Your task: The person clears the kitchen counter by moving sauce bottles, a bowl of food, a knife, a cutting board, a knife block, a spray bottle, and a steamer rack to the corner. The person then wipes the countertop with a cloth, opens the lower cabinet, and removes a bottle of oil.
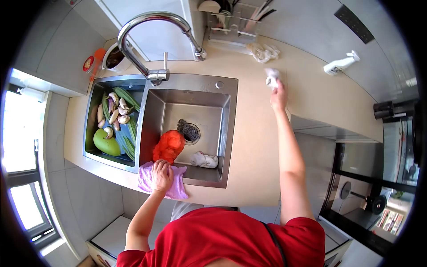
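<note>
At the front rim of the sink, my left hand (162,176) is closed on a purple cloth (179,183) that drapes over the edge. Just beyond its fingers a red plastic bag (170,146) lies crumpled in the right basin. My right hand (279,96) reaches out over the counter, its fingers closed on a small white crumpled thing (271,77); whether that is cloth or plastic I cannot tell. A little farther back lies a bunched translucent plastic bag (263,52).
The steel sink (233,133) holds a dark scrubber (187,130) and a white rag (204,160). Vegetables, including a green gourd (106,143), fill the left basin. A tall faucet (153,16) arches above. A white spray bottle (341,63) and a utensil rack (231,26) stand behind.
</note>
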Motion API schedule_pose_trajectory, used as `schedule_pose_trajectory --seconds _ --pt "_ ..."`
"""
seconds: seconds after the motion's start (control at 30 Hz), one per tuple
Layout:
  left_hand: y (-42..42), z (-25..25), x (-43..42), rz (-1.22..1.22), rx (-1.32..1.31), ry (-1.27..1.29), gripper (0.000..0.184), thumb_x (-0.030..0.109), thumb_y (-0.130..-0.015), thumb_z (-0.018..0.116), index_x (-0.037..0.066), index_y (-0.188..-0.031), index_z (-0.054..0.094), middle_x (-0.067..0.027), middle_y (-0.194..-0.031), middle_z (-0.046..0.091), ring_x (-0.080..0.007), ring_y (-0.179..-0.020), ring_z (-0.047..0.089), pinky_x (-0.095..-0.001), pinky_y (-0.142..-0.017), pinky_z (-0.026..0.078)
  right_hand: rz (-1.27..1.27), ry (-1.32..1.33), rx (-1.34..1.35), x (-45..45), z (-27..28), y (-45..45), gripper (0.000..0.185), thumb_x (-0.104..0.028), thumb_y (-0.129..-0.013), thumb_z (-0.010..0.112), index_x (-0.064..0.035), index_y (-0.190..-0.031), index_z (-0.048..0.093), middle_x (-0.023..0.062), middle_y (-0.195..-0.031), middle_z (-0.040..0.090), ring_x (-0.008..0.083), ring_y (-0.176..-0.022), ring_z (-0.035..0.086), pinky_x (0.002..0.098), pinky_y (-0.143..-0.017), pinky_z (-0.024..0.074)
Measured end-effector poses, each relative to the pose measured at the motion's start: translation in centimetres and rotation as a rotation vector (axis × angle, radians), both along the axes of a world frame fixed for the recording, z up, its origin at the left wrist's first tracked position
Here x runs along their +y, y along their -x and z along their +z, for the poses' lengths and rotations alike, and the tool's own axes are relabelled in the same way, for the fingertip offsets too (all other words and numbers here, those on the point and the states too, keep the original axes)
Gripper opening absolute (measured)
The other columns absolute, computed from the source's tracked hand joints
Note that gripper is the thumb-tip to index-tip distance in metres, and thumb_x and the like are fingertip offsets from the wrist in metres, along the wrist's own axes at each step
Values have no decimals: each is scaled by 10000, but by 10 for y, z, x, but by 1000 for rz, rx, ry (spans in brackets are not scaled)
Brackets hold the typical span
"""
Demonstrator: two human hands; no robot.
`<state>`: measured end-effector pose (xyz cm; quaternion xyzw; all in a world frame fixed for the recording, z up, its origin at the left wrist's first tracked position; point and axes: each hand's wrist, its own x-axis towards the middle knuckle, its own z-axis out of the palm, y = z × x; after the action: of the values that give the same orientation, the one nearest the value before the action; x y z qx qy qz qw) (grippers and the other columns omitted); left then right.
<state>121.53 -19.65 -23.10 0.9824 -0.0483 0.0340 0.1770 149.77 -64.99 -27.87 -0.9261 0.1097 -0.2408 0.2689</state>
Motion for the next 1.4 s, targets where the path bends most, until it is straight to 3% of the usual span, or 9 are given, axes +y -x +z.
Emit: schedule_pose_trajectory --seconds 0.1,0.23,0.3,0.4,0.47,0.67,0.77,1.03,1.4 --pt "-1 -1 0 5 10 29 141 114 -778 537 13 -842 611 -118 -937 589 -289 -976 524 -399 -866 400 89 309 -112 56 -15 -32 315 -16 -826 462 -70 -1127 540 155 -1094 559 312 -1027 536 381 -835 439" --pt "-2 1 -2 8 -20 2 123 104 -773 538 9 -806 609 -119 -898 596 -289 -942 534 -391 -841 414 399 -98 -39 203 2 -31 236 -52 -821 479 -97 -1039 557 95 -1134 533 268 -1018 519 435 -821 403" --pt "1 -3 1 -1 -28 5 117 99 -771 537 8 -790 606 -122 -881 597 -293 -924 535 -390 -830 417 501 121 -147 249 5 -13 216 -8 -804 494 -66 -1005 547 98 -1096 546 276 -1014 519 422 -834 415" --pt "0 -1 -2 -7 -46 11 108 89 -766 533 4 -757 600 -130 -843 594 -304 -885 538 -393 -806 425 647 39 -106 262 20 12 251 27 -789 488 -41 -1022 549 124 -1037 574 303 -976 541 402 -840 436" --pt "2 -1 1 -20 -57 7 107 83 -765 529 2 -739 596 -136 -822 591 -311 -864 539 -396 -792 430 870 -456 190 257 19 14 285 37 -782 470 -44 -1039 563 153 -984 594 322 -930 563 383 -833 451" --pt "1 -4 -5 -29 -71 41 123 75 -775 518 -2 -717 594 -150 -801 587 -323 -828 537 -416 -750 431 515 -328 -60 150 60 3 338 51 -752 486 -76 -1049 585 132 -1034 597 321 -941 561 392 -809 456" --pt "6 -2 -5 -10 -91 20 122 83 -775 525 -3 -721 593 -152 -808 587 -321 -829 536 -417 -751 431 332 -53 -150 101 11 11 384 49 -734 507 -107 -1077 584 104 -1086 577 305 -990 538 412 -847 424" --pt "10 3 1 -22 -53 65 128 124 -790 540 13 -761 595 -132 -830 592 -310 -850 536 -400 -765 432 468 33 1 146 21 160 383 36 -777 497 -137 -1110 573 78 -1180 525 292 -1070 490 415 -927 368" --pt "24 5 19 -16 -143 564 260 154 -894 458 0 -1083 549 -154 -938 601 -308 -908 542 -366 -832 417 507 -571 73 269 41 337 412 36 -812 484 -66 -1211 485 161 -1134 539 324 -1071 505 390 -922 397"
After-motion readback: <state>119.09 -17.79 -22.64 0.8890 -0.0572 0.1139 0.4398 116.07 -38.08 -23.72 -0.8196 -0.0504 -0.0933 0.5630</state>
